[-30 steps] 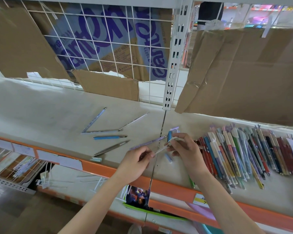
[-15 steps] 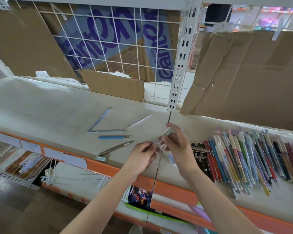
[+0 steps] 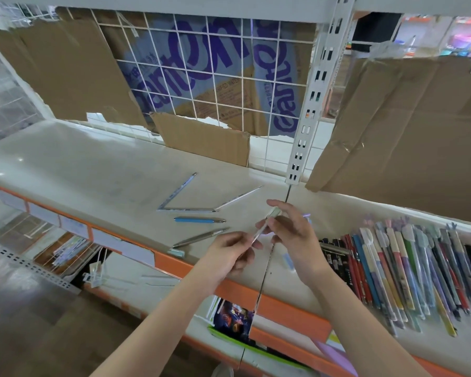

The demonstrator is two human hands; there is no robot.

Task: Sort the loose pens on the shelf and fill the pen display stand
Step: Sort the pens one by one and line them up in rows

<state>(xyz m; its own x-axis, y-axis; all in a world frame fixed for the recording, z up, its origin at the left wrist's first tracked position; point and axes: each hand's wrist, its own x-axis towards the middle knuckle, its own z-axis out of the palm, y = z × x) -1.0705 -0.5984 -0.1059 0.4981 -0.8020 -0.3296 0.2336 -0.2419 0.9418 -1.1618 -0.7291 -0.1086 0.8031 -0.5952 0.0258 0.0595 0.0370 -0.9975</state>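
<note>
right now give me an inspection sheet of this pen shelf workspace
surface: pale shelf with orange front edge, seam down the middle
job's things: five loose pens lying left of the seam; sorted pen row lying side by side at right; display stand not seen
clutter: small cap near the shelf edge
grips: left hand and right hand both pinch one thin pen above the seam
cables: nothing seen
surroundings: wire grid back, torn cardboard
</note>
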